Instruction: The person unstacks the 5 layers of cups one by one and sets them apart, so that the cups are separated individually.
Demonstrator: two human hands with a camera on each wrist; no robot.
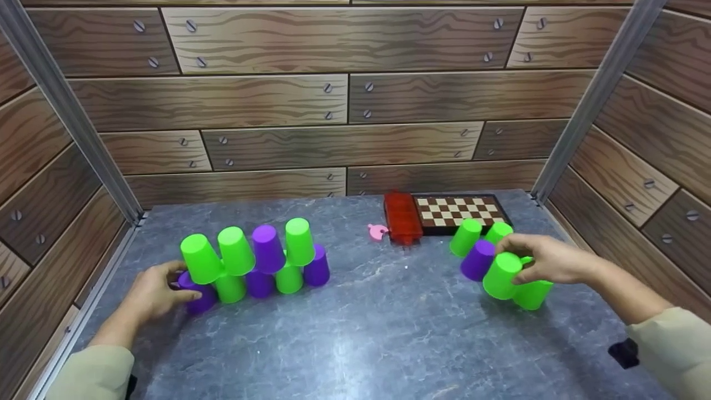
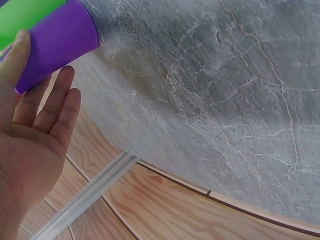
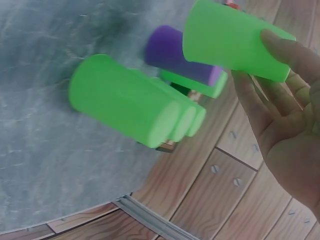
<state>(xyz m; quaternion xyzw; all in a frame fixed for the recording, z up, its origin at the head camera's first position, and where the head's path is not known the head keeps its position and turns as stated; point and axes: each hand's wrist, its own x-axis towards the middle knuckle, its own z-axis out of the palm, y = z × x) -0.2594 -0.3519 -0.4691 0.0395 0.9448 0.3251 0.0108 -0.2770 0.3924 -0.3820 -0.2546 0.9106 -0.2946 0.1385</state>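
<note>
A two-tier stack of green and purple cups [image 1: 261, 258] stands on the grey table [image 1: 383, 328] at the left. My left hand [image 1: 180, 286] rests against the purple cup [image 1: 199, 299] at the stack's bottom left; in the left wrist view the thumb lies on this purple cup [image 2: 57, 42] and the fingers [image 2: 55, 105] are straight. At the right, my right hand [image 1: 516, 261] grips a green cup [image 1: 501, 276], seen close up in the wrist view as the green cup [image 3: 235, 42]. Beside it lie a purple cup [image 1: 477, 260] and nested green cups [image 3: 130, 107].
A chessboard [image 1: 458, 211] lies at the back right with a red case [image 1: 402, 218] along its left side and a small pink piece [image 1: 377, 231] beside that. Wood-pattern walls with metal corner rails [image 1: 66, 111] enclose the table on three sides.
</note>
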